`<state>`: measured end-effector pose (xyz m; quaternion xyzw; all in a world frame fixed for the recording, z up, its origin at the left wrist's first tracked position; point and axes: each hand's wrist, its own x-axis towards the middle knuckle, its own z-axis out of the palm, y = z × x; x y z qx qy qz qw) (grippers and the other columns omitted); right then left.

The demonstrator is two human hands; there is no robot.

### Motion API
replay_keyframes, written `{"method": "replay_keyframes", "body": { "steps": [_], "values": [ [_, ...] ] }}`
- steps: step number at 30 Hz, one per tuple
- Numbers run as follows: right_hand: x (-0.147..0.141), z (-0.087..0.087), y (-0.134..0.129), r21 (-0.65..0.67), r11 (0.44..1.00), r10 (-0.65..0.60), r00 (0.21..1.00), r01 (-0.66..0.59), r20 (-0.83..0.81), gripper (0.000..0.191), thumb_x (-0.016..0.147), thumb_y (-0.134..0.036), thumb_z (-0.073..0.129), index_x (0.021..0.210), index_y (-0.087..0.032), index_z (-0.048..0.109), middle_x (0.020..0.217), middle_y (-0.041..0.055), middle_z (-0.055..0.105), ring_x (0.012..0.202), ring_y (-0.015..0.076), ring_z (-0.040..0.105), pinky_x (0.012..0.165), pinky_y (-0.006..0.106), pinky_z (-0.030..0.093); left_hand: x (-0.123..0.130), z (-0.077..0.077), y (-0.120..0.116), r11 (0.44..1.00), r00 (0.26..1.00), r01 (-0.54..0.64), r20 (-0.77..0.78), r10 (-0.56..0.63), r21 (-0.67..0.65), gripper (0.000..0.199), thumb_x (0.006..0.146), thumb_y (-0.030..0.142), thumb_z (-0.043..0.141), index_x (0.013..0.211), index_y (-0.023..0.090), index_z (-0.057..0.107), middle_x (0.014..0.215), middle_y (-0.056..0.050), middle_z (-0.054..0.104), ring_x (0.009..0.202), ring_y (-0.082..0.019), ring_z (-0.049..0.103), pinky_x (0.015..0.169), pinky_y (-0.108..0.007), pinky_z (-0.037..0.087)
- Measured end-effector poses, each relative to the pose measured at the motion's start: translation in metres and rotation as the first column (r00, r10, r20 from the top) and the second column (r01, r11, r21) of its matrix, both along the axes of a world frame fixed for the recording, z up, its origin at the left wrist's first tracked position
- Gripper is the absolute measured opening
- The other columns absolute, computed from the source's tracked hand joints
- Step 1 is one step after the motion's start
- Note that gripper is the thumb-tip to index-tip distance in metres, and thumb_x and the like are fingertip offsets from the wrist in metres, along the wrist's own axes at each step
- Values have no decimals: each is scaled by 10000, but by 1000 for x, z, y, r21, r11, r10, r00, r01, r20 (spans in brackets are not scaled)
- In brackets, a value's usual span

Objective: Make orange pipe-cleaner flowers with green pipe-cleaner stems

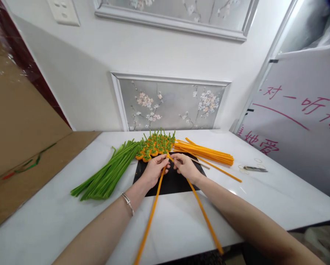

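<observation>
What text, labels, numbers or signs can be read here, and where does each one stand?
"对一听": upper red line on the white panel; the characters at both ends are cut off or hidden.
"她爱": lower red line, same panel; the character before is partly hidden.
No other readable text shows.

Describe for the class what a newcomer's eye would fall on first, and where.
The eye probably falls first on the bright orange strands running toward the viewer from the left hand and right hand. Beyond the hands sit clustered orange pieces with green tips, between a green bundle on the left and an orange bundle on the right.
</observation>
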<state>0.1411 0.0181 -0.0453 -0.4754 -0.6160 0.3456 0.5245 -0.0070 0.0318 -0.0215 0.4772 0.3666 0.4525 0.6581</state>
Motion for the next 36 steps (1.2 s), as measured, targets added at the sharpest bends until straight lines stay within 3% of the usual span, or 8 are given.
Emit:
{"method": "replay_keyframes", "body": {
  "steps": [5,13,18,22,29,36],
  "values": [
    [4,2,3,88,995,-44,999,42,28,186,788,-318,566,845,-178,673,820,29,661,741,160,570,718,293,469,1,-3,-2,999,998,-45,-31,46,19,107,800,127,613,890,128,672,730,-22,610,558,-56,552,465,-133,443],
    [-4,3,13,16,999,40,999,-39,-14,154,768,-329,582,764,-189,647,634,-12,597,533,119,524,463,225,449,13,-6,12,997,996,-75,-47,76,32,102,798,92,538,799,117,637,705,-19,588,519,-43,518,472,-140,422],
    [-5,-9,27,-24,1000,7,983,-11,-185,212,728,-356,628,833,-176,589,662,-20,562,539,101,501,409,193,435,19,-8,21,990,989,-111,-92,118,84,87,772,101,560,827,126,622,598,33,501,454,-30,430,394,-116,297],
    [-4,-11,28,-18,1000,-1,946,-5,-325,329,690,-373,681,920,-194,527,674,-44,545,548,89,492,416,177,410,18,-10,17,984,987,-74,-128,95,162,51,757,178,606,742,133,621,530,55,451,430,-33,376,376,-130,236],
    [-5,-8,22,-18,995,79,904,-95,-421,347,619,-355,748,857,-166,581,638,-42,558,544,85,509,487,207,411,11,-9,14,969,987,-6,-153,45,247,88,683,193,669,732,119,668,655,-2,615,594,-76,546,578,-179,444],
    [-1,-6,16,-19,995,77,896,-95,-437,301,596,-331,752,799,-163,607,614,-39,572,532,84,507,502,215,403,8,-6,11,968,987,40,-163,1,249,208,671,301,717,768,131,644,699,-17,642,640,-117,605,614,-229,490]
  ]
}}
